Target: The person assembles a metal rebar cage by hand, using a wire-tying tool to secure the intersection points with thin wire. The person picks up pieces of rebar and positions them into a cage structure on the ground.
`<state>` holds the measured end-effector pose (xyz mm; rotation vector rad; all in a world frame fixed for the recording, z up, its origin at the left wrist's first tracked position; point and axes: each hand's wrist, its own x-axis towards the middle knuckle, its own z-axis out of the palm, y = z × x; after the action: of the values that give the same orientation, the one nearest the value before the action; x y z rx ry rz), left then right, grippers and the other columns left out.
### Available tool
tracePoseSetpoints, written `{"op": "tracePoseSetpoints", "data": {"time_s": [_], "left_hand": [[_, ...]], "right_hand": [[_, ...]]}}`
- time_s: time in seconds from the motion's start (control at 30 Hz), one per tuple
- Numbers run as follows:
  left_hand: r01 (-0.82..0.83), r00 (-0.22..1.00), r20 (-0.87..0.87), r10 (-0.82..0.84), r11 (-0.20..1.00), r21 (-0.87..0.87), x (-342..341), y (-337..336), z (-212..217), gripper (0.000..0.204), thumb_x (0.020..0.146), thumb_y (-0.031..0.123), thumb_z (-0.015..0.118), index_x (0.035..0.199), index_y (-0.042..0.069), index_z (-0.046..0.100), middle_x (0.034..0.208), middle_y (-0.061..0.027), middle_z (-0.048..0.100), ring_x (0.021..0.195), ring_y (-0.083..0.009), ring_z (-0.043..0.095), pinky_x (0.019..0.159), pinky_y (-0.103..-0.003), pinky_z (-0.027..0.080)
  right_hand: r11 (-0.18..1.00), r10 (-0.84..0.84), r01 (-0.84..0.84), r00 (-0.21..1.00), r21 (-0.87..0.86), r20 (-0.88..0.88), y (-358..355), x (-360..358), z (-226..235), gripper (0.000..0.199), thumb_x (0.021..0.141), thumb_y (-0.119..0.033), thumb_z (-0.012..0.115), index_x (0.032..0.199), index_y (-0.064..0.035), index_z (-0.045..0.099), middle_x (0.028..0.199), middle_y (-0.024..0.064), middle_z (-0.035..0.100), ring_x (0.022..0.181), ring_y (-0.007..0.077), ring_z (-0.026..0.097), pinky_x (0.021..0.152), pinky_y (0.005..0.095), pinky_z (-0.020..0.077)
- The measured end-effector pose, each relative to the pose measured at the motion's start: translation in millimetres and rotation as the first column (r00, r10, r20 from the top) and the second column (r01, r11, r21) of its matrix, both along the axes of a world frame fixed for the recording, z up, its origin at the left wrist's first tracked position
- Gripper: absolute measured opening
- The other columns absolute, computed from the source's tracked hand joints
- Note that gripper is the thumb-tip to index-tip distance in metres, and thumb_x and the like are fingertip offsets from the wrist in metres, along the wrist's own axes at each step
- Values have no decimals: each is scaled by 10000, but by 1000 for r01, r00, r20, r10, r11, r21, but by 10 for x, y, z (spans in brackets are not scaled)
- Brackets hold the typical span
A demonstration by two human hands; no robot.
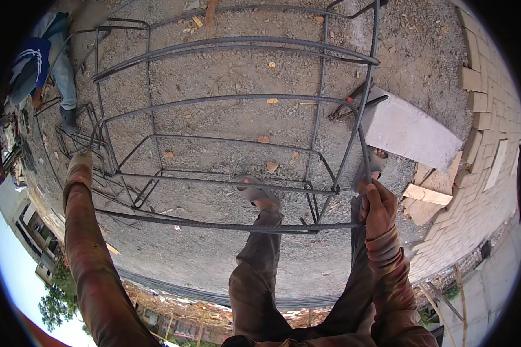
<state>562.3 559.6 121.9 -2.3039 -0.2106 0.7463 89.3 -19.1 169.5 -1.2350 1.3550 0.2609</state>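
Observation:
A frame of bent ribbed steel rebar (214, 102) spans the ground in front of me, made of long bars and rectangular loops. My right hand (379, 209) is closed around a rebar at the near right corner, with its thumb along the bar. Far out to the left, my left hand (80, 168) meets a curved rebar end and seems closed on it; its fingertips are small and partly hidden. Between my hands runs a near long bar (226, 223). A sandaled foot (260, 195) stands beneath the frame, the other by my right hand.
A pale block (410, 128) lies right of the frame, beside wood offcuts (428, 195) and stacked pavers (483, 118). At the upper left another person (55, 69) bends over more rebar loops. Gravel ground (214, 78) carries scattered chips.

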Motion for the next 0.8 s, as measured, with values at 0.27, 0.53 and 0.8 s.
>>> {"op": "tracePoseSetpoints", "data": {"time_s": [0.27, 0.53, 0.8], "left_hand": [[137, 933, -358, -36, 956, 260, -72, -1550, 524, 344, 879, 221, 432, 1197, 160, 550, 1269, -72, 508, 1128, -293, 521, 886, -421, 477], [171, 893, -449, 4, 922, 348, 151, -900, 455, 329, 852, 167, 533, 1178, 174, 575, 1256, -42, 527, 1104, -281, 543, 826, -475, 506], [289, 814, -580, -30, 887, 359, 46, -1200, 573, 307, 830, 165, 564, 1133, 167, 613, 1216, -56, 558, 1093, -274, 551, 816, -485, 508]], "right_hand": [[997, 51, -56, 994, -47, -99, -132, -167, -47, 294, 905, -233, 468, 982, 12, 610, 516, -47, 374, 395, 28, 305, 353, 192, 219], [993, 81, -79, 997, 83, -20, -260, -105, -64, 323, 904, -232, 474, 1078, 22, 573, 536, -40, 383, 384, 26, 299, 330, 189, 210], [417, 830, -806, 526, -420, -185, -631, 20, 122, 411, 894, -219, 500, 1214, 37, 479, 822, 119, 574, 675, 167, 557, 539, 279, 459]]}}
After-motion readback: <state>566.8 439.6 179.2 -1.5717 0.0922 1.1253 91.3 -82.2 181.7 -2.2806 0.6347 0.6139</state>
